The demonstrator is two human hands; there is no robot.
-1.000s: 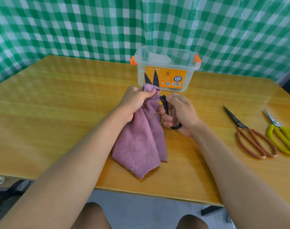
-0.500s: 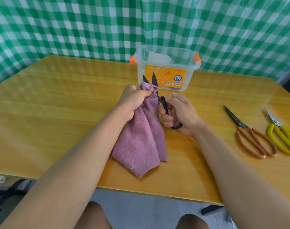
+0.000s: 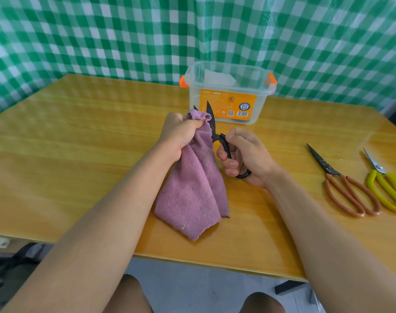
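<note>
Black scissors (image 3: pixel 224 145) are gripped at the handles by the right hand (image 3: pixel 246 158); purple cloth (image 3: pixel 192 188) is bunched around the blades by the left hand (image 3: pixel 179 134).

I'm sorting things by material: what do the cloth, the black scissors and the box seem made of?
Cloth: soft fleecy fabric, perhaps microfibre; fuzzy nap, frayed edge.
Black scissors: likely metal, dull dark finish on blades and handles alike.
Box: clear, glossy plastic; you see through its walls.
</note>
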